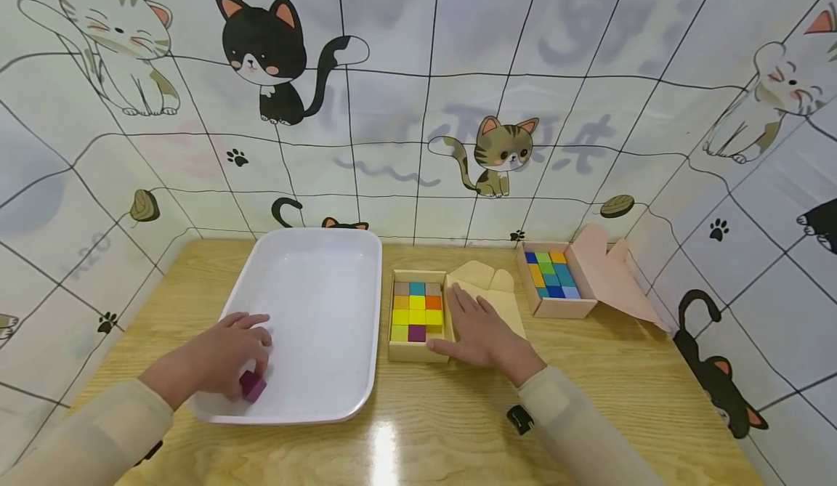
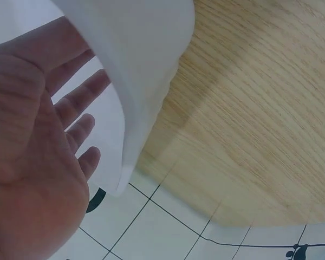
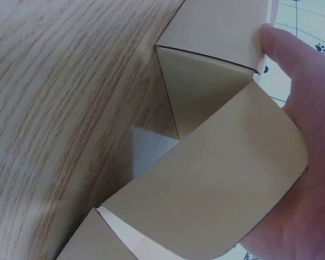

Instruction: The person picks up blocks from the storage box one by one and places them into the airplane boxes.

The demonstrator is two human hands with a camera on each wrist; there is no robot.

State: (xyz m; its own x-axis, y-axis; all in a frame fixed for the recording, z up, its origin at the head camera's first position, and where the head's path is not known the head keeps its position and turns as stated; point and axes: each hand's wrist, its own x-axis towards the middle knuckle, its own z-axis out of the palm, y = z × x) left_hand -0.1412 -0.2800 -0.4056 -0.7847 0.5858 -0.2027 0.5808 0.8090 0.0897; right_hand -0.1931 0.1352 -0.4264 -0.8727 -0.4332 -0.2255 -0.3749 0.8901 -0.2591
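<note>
My left hand (image 1: 232, 355) reaches over the front left of the white tray (image 1: 314, 282) and pinches a purple cube (image 1: 251, 386) between thumb and fingers. In the left wrist view the palm (image 2: 32, 141) shows beside the tray rim, and the cube is hidden. To the tray's right stands an opened cream box (image 1: 418, 354) holding rows of coloured cubes (image 1: 416, 302); a gap shows in its front right corner. My right hand (image 1: 480, 330) rests with straight fingers on that box's lid (image 1: 503, 304), thumb at the side wall.
A pink box (image 1: 562, 308) with its lid folded out stands at the back right, filled with blue, green and orange blocks. A small black object (image 1: 520, 419) lies by the right sleeve. Cat-printed cloth walls enclose the wooden table (image 1: 445, 428) behind and at both sides.
</note>
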